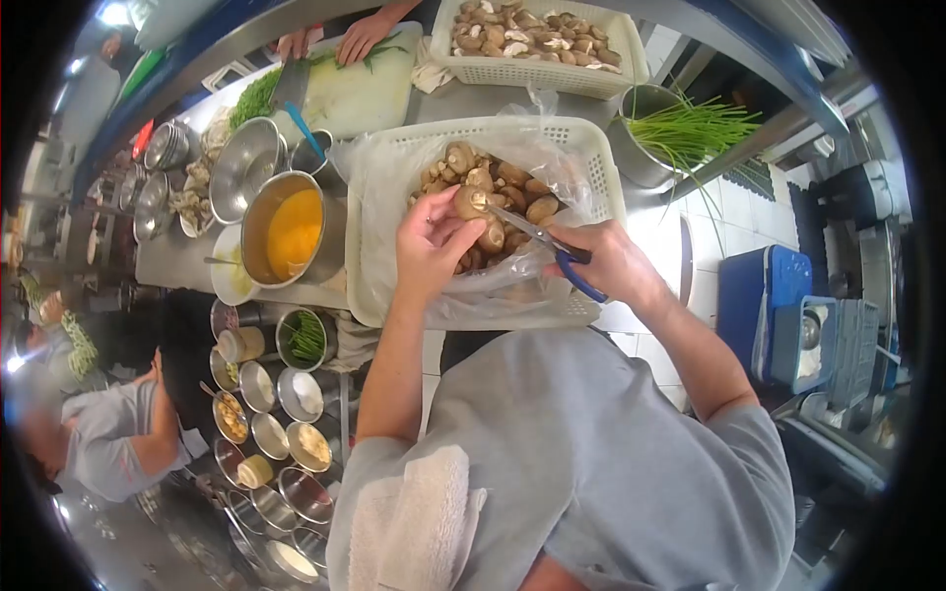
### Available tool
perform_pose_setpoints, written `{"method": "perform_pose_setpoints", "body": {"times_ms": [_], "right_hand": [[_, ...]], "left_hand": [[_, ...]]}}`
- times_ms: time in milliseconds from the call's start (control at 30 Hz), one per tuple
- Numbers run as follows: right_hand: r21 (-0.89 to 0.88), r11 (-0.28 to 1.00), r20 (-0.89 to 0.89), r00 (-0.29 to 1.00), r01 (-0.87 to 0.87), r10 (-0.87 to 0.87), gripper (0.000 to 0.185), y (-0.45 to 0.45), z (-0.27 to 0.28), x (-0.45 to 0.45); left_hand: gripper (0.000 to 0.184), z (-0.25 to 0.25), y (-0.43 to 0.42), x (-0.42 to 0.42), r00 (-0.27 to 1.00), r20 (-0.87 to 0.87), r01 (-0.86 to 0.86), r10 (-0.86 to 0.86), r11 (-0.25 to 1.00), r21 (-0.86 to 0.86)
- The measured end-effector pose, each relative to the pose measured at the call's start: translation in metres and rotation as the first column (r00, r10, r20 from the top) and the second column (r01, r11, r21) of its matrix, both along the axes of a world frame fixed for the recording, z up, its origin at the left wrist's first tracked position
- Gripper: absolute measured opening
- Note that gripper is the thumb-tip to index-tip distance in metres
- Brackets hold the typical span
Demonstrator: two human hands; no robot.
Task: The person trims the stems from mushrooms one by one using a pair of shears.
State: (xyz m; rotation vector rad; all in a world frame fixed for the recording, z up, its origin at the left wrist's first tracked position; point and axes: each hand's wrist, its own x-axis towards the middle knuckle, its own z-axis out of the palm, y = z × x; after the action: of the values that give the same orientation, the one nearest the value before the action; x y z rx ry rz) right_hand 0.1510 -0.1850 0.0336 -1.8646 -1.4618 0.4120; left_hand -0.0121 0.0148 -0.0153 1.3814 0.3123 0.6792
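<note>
My left hand [434, 239] pinches a brown mushroom [471, 202], its pale stem side turned toward the scissors. In my right hand [606, 258] are scissors [567, 258] with dark blue handles, their metal blades reaching to the mushroom's stem. Whether the blades touch the stem I cannot tell. Below both hands, a heap of whole brown mushrooms [541, 208] lies in a clear plastic bag [384, 212], which lines a white perforated crate [581, 138].
Behind stands another crate [542, 77] of mushrooms. Another person's hands [363, 39] work with a knife and greens on a cutting board [365, 94]. At left is a pot of orange liquid [296, 231]; at right, a pot of chives [650, 148]. Several ingredient bowls [299, 394] stand lower left.
</note>
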Motion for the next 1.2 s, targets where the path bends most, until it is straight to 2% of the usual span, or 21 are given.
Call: {"method": "perform_pose_setpoints", "body": {"times_ms": [100, 233, 333, 433, 533, 633, 733, 800, 1100, 1200], "right_hand": [[0.038, 0.999, -0.058, 0.998, -0.016, 0.018, 0.044, -0.006, 0.007, 0.001], [-0.03, 1.0, -0.006, 1.0, -0.009, 0.009, 0.047, -0.012, 0.02, 0.008], [-0.037, 0.999, 0.049, 0.999, -0.014, 0.016, 0.048, -0.013, 0.03, 0.014], [-0.036, 0.999, 0.128, 0.991, -0.036, 0.04, 0.048, -0.011, 0.034, 0.021], [-0.041, 0.996, 0.207, 0.975, -0.076, 0.083, 0.049, -0.008, 0.034, 0.026], [-0.051, 0.993, 0.241, 0.964, -0.104, 0.113, 0.049, -0.001, 0.036, 0.025], [-0.055, 0.993, 0.243, 0.963, -0.104, 0.115, 0.05, 0.003, 0.035, 0.022], [-0.02, 0.993, 0.258, 0.959, -0.112, 0.114, 0.049, 0.005, 0.031, 0.022], [0.037, 0.99, 0.13, 0.983, -0.137, 0.131, 0.048, 0.005, 0.02, 0.022], [-0.094, 0.986, -0.077, 0.988, -0.138, 0.131, 0.052, 0.006, 0.013, 0.025]], "left_hand": [[0.045, -0.002, 0.005, 0.001, 1.0, 0.009, 0.013, -0.013, 0.999, -0.049], [0.045, -0.004, 0.008, 0.001, 0.992, 0.092, 0.098, -0.085, 0.985, -0.143], [0.048, -0.003, 0.006, 0.002, 0.99, 0.094, 0.117, -0.108, 0.988, -0.098], [0.05, -0.003, 0.002, 0.003, 0.992, 0.064, 0.109, -0.112, 0.993, 0.038], [0.05, -0.005, 0.003, 0.002, 0.99, 0.042, 0.13, -0.133, 0.99, 0.059], [0.049, -0.002, 0.004, -0.001, 0.988, 0.012, 0.154, -0.153, 0.988, -0.019], [0.051, 0.003, 0.004, 0.0, 0.98, 0.088, 0.191, -0.178, 0.969, -0.16], [0.052, -0.001, 0.007, -0.002, 0.979, 0.092, 0.192, -0.18, 0.971, -0.144], [0.049, -0.003, 0.005, -0.002, 0.985, 0.026, 0.17, -0.168, 0.982, -0.085], [0.047, -0.006, 0.007, 0.001, 0.987, -0.009, 0.159, -0.16, 0.983, -0.086]]}}
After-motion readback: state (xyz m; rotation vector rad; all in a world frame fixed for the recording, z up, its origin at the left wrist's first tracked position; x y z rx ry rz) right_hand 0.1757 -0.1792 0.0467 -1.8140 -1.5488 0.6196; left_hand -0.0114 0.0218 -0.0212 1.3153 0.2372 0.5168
